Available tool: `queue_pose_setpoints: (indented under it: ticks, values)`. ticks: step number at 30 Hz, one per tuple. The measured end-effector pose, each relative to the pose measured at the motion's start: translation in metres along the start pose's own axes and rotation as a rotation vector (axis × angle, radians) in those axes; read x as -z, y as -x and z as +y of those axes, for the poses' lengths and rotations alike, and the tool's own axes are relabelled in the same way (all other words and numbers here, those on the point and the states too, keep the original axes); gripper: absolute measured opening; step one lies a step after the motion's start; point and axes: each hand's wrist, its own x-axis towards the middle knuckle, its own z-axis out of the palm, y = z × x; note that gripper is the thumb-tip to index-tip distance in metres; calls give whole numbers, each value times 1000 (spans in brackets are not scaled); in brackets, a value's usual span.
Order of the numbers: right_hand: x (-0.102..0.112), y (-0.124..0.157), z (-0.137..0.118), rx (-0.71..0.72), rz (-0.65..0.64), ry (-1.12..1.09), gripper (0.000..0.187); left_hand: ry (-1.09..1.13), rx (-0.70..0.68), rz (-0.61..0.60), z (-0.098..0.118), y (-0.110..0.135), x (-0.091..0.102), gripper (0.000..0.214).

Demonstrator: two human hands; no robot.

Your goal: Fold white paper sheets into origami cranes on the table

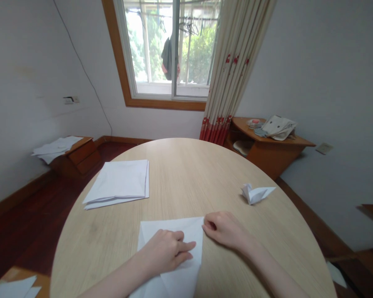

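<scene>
A white sheet of paper [174,231] lies on the round wooden table [186,178] near its front edge, with fold lines showing. My left hand [166,250] rests on top of the sheet, fingers together and pressed down flat on it. My right hand [225,229] sits at the sheet's upper right corner, fingers curled and pinching that corner. A folded white paper figure [255,193] sits on the table to the right, apart from both hands.
A stack of white sheets [119,182] lies on the table's left side. Low wooden cabinets stand left [77,157] and right [267,145], each with things on top. A window and curtain [236,70] are behind. More paper [14,287] shows at the bottom left.
</scene>
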Motion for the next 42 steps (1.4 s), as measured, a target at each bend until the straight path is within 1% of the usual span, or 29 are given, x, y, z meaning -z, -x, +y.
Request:
queue_pose_setpoints:
  ticks: [5, 15, 21, 24, 29, 35, 40, 42]
  values:
    - [-4, -3, -6, -4, -15, 10, 23, -27, -19, 14, -1, 0, -1, 26]
    - [-5, -5, -5, -76, 8, 9, 23, -68, -37, 16, -1, -1, -1, 25]
    - [-6, -5, -5, -88, 5, 2, 22, -56, -63, 39, -4, -1, -3, 24]
    - [-7, -6, -5, -98, 3, 13, 21, -50, -69, 13, -4, -1, -3, 25]
    - [-7, -6, -5, -119, 0, 34, 22, -33, -40, -13, -3, -1, 0, 25]
    - [-4, -4, -10, -61, -27, 37, 22, -10, -23, -17, -5, -1, 3, 24]
    - [-4, 1, -16, 0, -94, 30, 21, 21, -33, 5, -9, -1, 1, 24]
    - [-5, 2, -17, 16, -100, 32, 20, 37, -38, 14, -11, -1, -1, 24]
